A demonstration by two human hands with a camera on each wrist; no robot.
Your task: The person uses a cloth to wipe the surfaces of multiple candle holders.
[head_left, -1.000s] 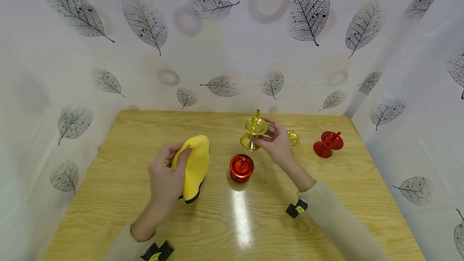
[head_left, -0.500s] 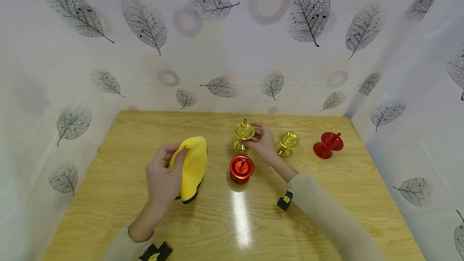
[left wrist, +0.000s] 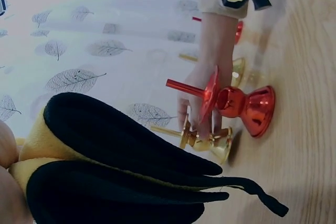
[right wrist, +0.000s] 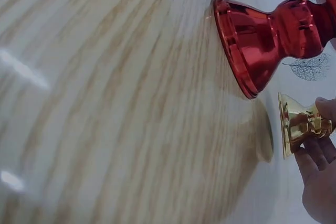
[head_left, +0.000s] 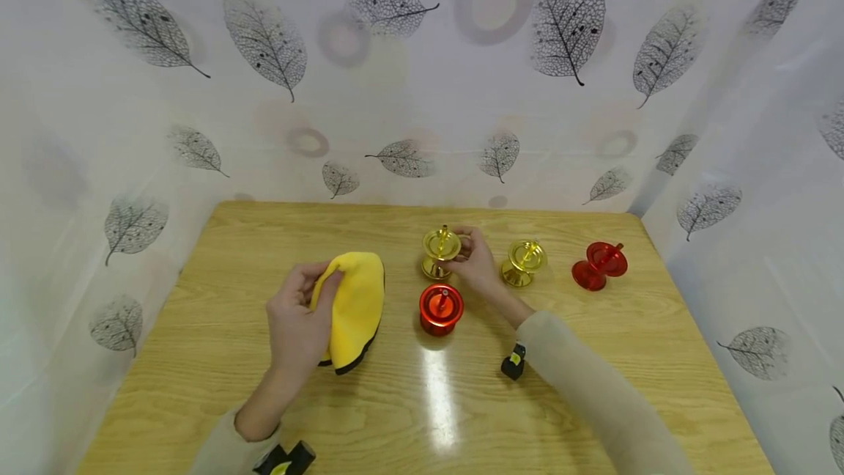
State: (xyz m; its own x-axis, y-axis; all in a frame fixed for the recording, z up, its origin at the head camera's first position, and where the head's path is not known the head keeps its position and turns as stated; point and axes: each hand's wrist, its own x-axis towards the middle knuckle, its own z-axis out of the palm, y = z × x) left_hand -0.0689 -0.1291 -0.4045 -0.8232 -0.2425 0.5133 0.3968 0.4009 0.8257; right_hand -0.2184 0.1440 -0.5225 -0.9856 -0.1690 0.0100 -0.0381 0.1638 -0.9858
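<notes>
Over the table [head_left: 198,358], the yellow cloth [head_left: 359,299] hangs from the left hand [head_left: 300,319], pinched, wrist aimed at one o'clock. The right hand [head_left: 476,262], arm in from five o'clock, grips the gold candle holder [head_left: 439,245] by its stem; best kept upright, clear of the red candle holder [head_left: 440,310] at six o'clock.

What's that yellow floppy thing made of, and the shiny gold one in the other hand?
The yellow cloth looks like soft, matte fabric, perhaps fleece: it folds softly in the left hand. The gold stand in the right hand looks like smooth, polished metal, since it glints brightly, but it could be coated plastic.
</notes>
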